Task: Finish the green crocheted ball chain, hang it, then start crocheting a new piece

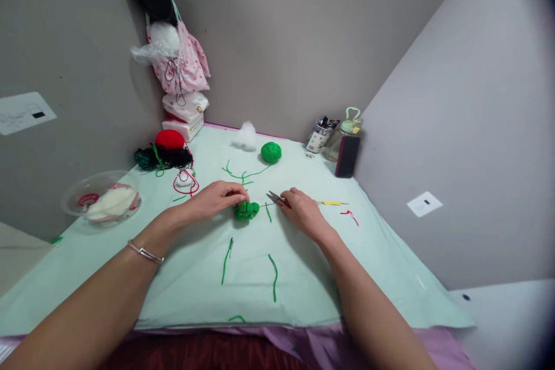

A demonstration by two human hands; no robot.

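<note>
Loose green yarn strands lie nearest on the pale green table cover. Beyond them the left hand rests fingertips down on a small green crocheted piece, pinching its upper edge. Just beside it, the right hand grips small metal thread snips, blades apart. Farther back sit a round green yarn ball and a white stuffing tuft.

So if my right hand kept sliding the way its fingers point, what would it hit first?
The right hand points left, with the snips at its fingertips. First in line looks like the green crocheted piece under the left hand, though depth is uncertain.
</note>
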